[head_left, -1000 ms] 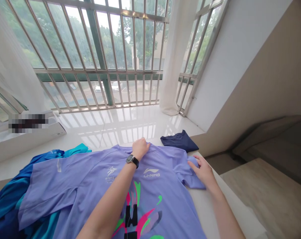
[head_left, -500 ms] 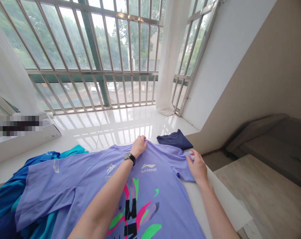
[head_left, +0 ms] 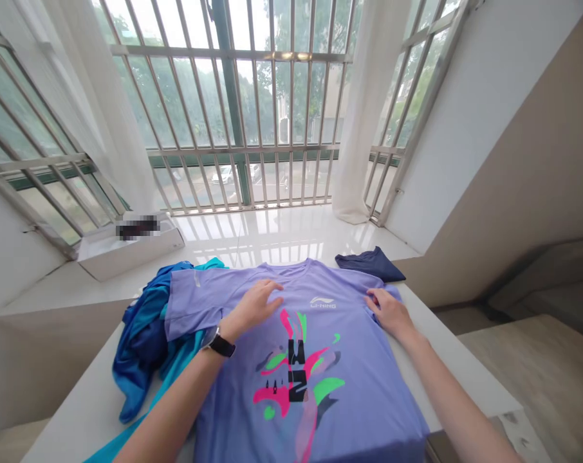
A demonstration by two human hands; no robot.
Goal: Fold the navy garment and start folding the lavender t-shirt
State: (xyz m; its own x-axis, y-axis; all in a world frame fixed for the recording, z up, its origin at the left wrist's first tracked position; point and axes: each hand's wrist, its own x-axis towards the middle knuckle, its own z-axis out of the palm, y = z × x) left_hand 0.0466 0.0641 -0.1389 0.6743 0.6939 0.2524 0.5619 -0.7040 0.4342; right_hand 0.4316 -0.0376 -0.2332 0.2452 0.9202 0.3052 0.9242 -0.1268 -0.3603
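A lavender short-sleeved T-shirt lies spread front side up on a white surface, its collar toward the window. It bears a white logo and a pink, green and black print. My left hand, with a black-strapped watch on the wrist, is over the upper chest, fingers stretched and apart, holding nothing. At the shirt's right-hand sleeve, my right hand has its fingers bent and close together on the fabric. Blue and teal clothing lies crumpled under the left-hand sleeve. A folded navy garment sits beyond the right shoulder.
A shallow white box stands on the sill at the left. Behind the shirt is a glossy white sill below a barred window with white curtains. A wooden surface lies lower at the right.
The view has shifted left and back, showing more of the shirt and box. My left hand has moved from the collar down onto the chest. My right hand's fingers have drawn closer together at the sleeve.
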